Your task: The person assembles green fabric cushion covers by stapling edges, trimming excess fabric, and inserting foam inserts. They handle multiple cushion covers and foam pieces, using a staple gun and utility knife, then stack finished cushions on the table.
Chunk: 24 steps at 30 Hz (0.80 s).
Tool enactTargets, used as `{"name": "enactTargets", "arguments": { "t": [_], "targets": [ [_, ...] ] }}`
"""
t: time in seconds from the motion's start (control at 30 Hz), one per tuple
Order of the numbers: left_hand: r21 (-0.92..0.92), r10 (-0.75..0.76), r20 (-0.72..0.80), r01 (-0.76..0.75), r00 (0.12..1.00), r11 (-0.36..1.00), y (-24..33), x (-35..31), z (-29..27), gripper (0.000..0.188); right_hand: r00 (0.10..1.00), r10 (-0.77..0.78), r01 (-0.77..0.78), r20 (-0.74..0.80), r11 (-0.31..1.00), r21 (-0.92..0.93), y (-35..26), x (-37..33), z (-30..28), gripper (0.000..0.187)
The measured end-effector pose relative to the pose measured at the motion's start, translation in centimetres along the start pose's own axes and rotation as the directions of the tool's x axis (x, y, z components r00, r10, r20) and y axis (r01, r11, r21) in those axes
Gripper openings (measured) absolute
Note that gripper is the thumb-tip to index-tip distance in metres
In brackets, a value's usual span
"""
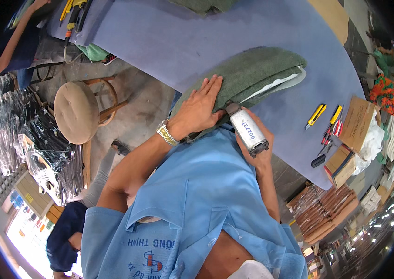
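Observation:
A curved, dark green upholstered cushion (pixel 248 74) rests at the near edge of the blue-covered table (pixel 159 42). Along its side facing right and toward me, a strip of white lining shows between the fabric edges. My left hand (pixel 200 107) lies on the cushion's near end with fingers stretched out, pressing the fabric, and a metal watch is on that wrist. In my right hand (pixel 258 144) is a silver staple gun (pixel 247 130), its nose against the cushion edge close to my left thumb. Most of my right fingers are hidden behind the tool.
On the table's right lie two yellow utility knives (pixel 316 116), red-handled scissors (pixel 338 128) and a cardboard box (pixel 359 123). A round padded stool (pixel 77 112) stands to the left. Another green piece (pixel 204 4) sits at the far edge. Other people are on the left.

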<state>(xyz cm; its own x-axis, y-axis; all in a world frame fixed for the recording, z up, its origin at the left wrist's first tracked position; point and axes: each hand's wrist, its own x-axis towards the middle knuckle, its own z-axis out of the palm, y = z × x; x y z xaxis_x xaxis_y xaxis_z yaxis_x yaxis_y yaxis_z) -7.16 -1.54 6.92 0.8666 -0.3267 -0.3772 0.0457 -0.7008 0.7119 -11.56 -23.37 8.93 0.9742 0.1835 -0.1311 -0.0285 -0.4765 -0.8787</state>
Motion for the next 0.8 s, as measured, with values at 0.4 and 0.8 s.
{"name": "enactTargets", "arguments": {
  "t": [0.4, 0.8],
  "targets": [
    [0.044, 0.004, -0.084, 0.0, 0.996, 0.999, -0.1, 0.5, 1.8, 0.092, 0.992, 0.107, -0.109, 0.066, 0.994, 0.028, -1.1, 0.9, -0.5, 0.056],
    [0.052, 0.007, -0.082, -0.003, 0.997, 0.999, 0.4, 0.2, 1.7, 0.094, 0.998, -0.044, 0.045, 0.054, 0.999, -0.022, -0.7, 0.1, -0.4, 0.06]
  ]
}}
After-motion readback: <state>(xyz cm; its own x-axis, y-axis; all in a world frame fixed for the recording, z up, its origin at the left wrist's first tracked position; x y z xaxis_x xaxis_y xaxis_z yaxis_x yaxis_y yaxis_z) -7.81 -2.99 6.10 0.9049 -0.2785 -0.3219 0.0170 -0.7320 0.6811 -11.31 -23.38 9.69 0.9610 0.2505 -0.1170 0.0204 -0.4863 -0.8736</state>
